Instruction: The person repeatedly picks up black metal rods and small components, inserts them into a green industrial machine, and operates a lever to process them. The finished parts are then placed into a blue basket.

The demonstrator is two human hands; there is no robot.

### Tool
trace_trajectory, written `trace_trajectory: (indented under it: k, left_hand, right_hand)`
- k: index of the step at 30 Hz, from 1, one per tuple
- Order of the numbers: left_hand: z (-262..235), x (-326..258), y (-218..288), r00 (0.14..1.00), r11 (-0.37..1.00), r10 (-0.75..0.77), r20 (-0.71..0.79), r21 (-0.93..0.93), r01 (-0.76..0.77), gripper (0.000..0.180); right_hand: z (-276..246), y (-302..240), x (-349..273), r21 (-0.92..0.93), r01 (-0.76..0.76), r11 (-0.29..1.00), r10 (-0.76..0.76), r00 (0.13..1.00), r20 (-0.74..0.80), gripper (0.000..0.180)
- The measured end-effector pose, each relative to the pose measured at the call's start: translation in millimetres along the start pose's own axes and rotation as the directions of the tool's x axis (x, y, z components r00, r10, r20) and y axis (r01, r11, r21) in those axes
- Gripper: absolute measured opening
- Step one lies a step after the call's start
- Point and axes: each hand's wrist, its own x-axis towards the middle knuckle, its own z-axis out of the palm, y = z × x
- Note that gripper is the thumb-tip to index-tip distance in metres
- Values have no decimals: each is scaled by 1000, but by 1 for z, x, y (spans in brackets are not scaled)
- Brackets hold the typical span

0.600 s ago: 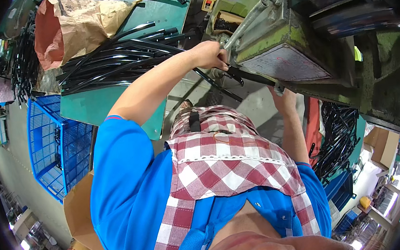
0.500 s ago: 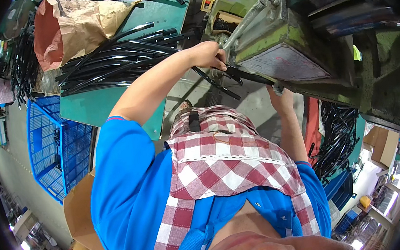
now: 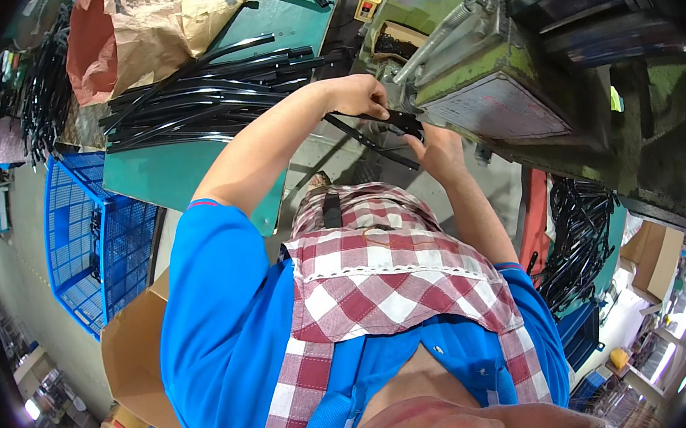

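Note:
My left hand [image 3: 358,97] is closed on a black strip [image 3: 405,123], its fingers pointing down beside the green machine [image 3: 503,75]. At the strip's right end is my right hand [image 3: 441,153], with thumb and fingers pinched around it; the hand hides part of that end. A second long black strip [image 3: 378,149] slants down to the right just below my hands. Both hands are in front of the machine's lower edge, close together.
Many long glossy black strips [image 3: 192,109] lie on the green table [image 3: 141,171] at left, beside a brown paper sack [image 3: 153,42]. A blue crate [image 3: 127,243] and an open cardboard box [image 3: 137,349] stand at left. More black parts [image 3: 579,224] are heaped at right.
My right hand has moved left and up from below the machine's edge to the black strip near my left hand. My left hand stays almost in place, still gripping.

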Motion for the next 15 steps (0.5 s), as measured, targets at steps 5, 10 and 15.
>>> trace_trajectory:
  k: [5, 10, 15]
  left_hand:
    - [-4, -22, -18, 986, 955, -73, 149, -273, 112, 26]
    - [-25, -9, -4, 970, 999, 6, 243, 41, -17, 32]
    - [-12, 101, -46, 948, 949, 235, -213, 262, -176, 34]
  right_hand:
    - [7, 12, 2, -125, 70, 990, -81, 993, -82, 26]
    - [18, 20, -1, -212, -24, 977, 29, 999, 21, 24]
    - [28, 24, -5, -209, 19, 978, -31, 998, -52, 23]
